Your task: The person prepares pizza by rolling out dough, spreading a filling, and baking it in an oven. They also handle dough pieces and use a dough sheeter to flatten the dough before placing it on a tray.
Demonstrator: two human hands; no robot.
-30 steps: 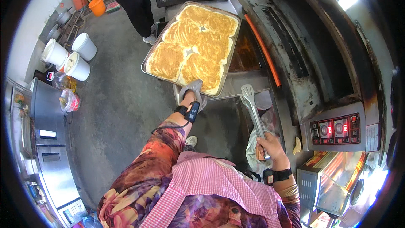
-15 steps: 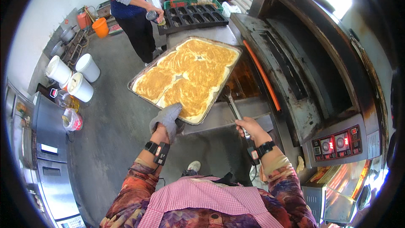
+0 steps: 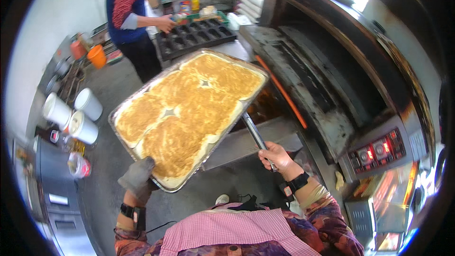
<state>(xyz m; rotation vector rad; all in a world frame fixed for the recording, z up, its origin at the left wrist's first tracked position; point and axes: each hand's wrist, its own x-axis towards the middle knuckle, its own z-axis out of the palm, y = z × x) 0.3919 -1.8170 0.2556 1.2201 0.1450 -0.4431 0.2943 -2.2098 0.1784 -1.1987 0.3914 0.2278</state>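
A rectangular metal baking tray [image 3: 112, 119] of golden-brown, flat baked dough [image 3: 189, 99] is held in front of me, tilted. At its near left corner, my left hand [image 3: 137, 176], in a grey oven mitt, grips the rim with the thumb on top. My right hand [image 3: 276, 156] is wrapped round a long silver-handled tool [image 3: 256, 135], tongs-like in shape. Its far end passes under the tray's right edge and is hidden, so whether it bears the tray I cannot tell.
The oven [image 3: 327, 76] stands open at right, with an orange bar [image 3: 284, 92] along its front. A co-worker [image 3: 130, 14] stands at far left beside a black moulded pan [image 3: 194, 38]. White buckets [image 3: 83, 127] and an orange bucket [image 3: 97, 57] stand on the left floor.
The tray has come nearer and to the left with my left hand. The tool's end has slid beneath the tray. The co-worker's hand no longer shows the shaker-like container.
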